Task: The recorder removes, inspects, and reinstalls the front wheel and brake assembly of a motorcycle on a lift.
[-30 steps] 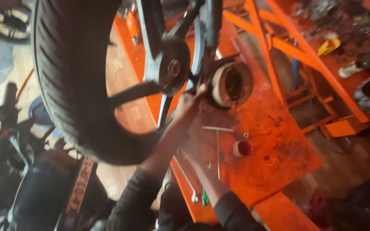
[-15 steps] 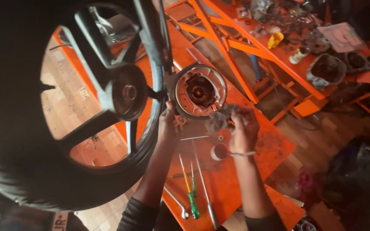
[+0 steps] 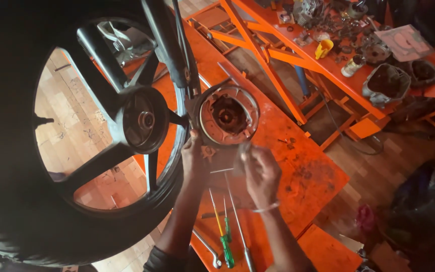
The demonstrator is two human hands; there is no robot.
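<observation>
A large black motorcycle wheel point(image 3: 51, 151) with a spoked hub point(image 3: 142, 121) fills the left of the head view. Beside it stands a round brake plate point(image 3: 227, 116) with brake shoes, above an orange metal bench point(image 3: 298, 166). My left hand point(image 3: 195, 161) reaches up to the lower left edge of the brake plate and touches it. Just below the plate, my right hand point(image 3: 260, 171) has its fingers closed around a small grey part; I cannot tell what the part is.
A green-handled screwdriver point(image 3: 225, 242), long thin rods point(image 3: 235, 211) and a spanner point(image 3: 207, 249) lie on the bench near my arms. A second orange bench point(image 3: 328, 65) at the back right carries engine parts, a yellow cup point(image 3: 323, 48) and a small jar point(image 3: 353, 65).
The view has shifted so the wheel and brake plate sit more to the left and nearer. My right hand has come off the plate and now holds a small part below it.
</observation>
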